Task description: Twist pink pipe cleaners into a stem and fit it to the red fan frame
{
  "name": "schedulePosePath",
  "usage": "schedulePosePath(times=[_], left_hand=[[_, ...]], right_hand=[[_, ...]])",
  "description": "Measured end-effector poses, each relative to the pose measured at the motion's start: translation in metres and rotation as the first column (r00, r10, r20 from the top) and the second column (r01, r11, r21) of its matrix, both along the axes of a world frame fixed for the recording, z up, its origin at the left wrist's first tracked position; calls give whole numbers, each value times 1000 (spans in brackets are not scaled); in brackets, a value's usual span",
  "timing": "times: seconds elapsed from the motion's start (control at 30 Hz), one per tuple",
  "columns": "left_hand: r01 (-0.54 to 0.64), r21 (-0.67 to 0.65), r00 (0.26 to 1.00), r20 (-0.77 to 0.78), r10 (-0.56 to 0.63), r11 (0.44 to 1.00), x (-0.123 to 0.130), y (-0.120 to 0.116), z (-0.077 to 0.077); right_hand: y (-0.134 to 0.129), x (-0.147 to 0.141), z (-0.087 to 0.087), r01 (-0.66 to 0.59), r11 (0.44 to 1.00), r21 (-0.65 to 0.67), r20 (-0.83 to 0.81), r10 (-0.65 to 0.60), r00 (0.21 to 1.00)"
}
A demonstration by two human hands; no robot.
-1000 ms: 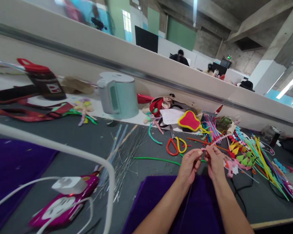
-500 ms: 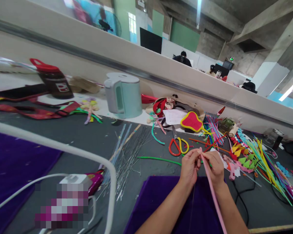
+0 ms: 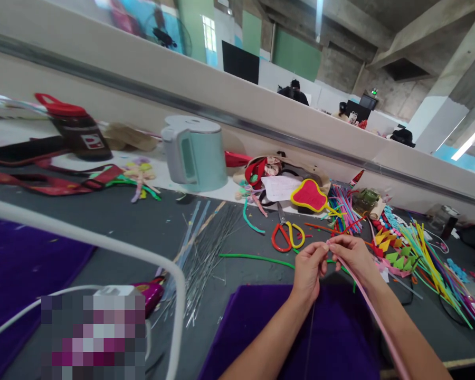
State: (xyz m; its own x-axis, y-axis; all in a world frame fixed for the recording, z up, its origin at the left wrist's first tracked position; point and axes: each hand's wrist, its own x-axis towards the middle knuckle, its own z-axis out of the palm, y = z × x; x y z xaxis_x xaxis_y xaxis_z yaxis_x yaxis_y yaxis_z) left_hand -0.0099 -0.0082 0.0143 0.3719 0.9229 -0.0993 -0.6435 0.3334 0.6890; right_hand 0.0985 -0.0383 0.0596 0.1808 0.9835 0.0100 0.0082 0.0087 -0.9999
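Observation:
Above a dark purple cloth (image 3: 257, 327), my left hand (image 3: 311, 266) and my right hand (image 3: 352, 256) meet fingertip to fingertip. Both are closed in a pinch at the top end of a long pink pipe cleaner (image 3: 374, 311). From there it runs down past my right wrist to the bottom edge. A thin wire (image 3: 311, 338) hangs below my left hand; where it starts is hidden by the fingers. Scissors (image 3: 282, 237) with one red and one yellow handle lie just beyond my left hand. A green pipe cleaner (image 3: 257, 257) stretches toward that hand.
Loose metal wires (image 3: 206, 264) lie left of the cloth. A mint kettle (image 3: 206, 155) and a red-lidded bottle (image 3: 77, 129) stand behind. Colourful pipe cleaners (image 3: 439, 274) spread at right. A white tube (image 3: 158, 256) curves across the left, near a blurred-out magenta device (image 3: 152, 295).
My right hand has turned and shifted to the right, its forearm lying more aslant. The pink pipe cleaner's lower part has swung right. The view has shifted slightly.

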Motion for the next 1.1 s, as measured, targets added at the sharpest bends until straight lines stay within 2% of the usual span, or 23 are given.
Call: schedulePosePath(times=[0.1, 0.2, 0.3, 0.37, 0.47, 0.53, 0.6, 0.7, 0.77, 0.83, 0.9, 0.93, 1.0, 1.1], left_hand=[[-75, 42, 994, -79, 78, 996, 2, -2, -1], [-148, 61, 979, -132, 155, 987, 3, -5, -1], [-215, 90, 964, -139, 226, 972, 4, -6, -2], [-250, 118, 955, -135, 265, 961, 4, -6, -3], [-290, 156, 941, -131, 310, 944, 4, -7, -4], [-300, 178, 937, -129, 324, 937, 5, -8, -3], [-286, 196, 942, -119, 313, 938, 5, -10, -1], [-178, 180, 978, -80, 195, 967, 2, -13, 5], [-16, 130, 999, -38, 21, 991, -2, -14, 10], [202, 62, 979, 16, -203, 977, -8, -15, 15], [427, 7, 899, 105, -425, 904, -15, -16, 19], [508, -11, 851, 160, -500, 861, -18, -17, 21], [610, -46, 770, 270, -578, 791, -23, -21, 24], [682, -106, 694, 404, -596, 723, -27, -31, 31]], right_hand=[[0, -3, 1, 22, 1000, -9, 44, -22, 999], [-1, -7, -1, 95, 995, 27, 231, -99, 968], [-3, -14, -1, 156, 970, 189, 479, -229, 847], [-4, -19, 1, 133, 950, 281, 591, -281, 756], [-4, -28, 4, 126, 940, 318, 681, -319, 660], [-2, -31, 5, 171, 932, 319, 676, -350, 649], [1, -30, 3, 219, 926, 307, 609, -368, 703], [3, -21, 1, 239, 931, 274, 422, -340, 841], [1, -13, 2, 230, 941, 248, 274, -295, 915], [-4, -6, 4, 206, 958, 199, 127, -234, 964], [-10, -2, 6, 162, 975, 150, -15, -162, 987], [-13, -1, 7, 136, 981, 139, -78, -126, 989], [-20, -1, 7, 82, 987, 141, -177, -56, 983], [-28, -4, 7, -7, 989, 146, -264, 46, 964]])
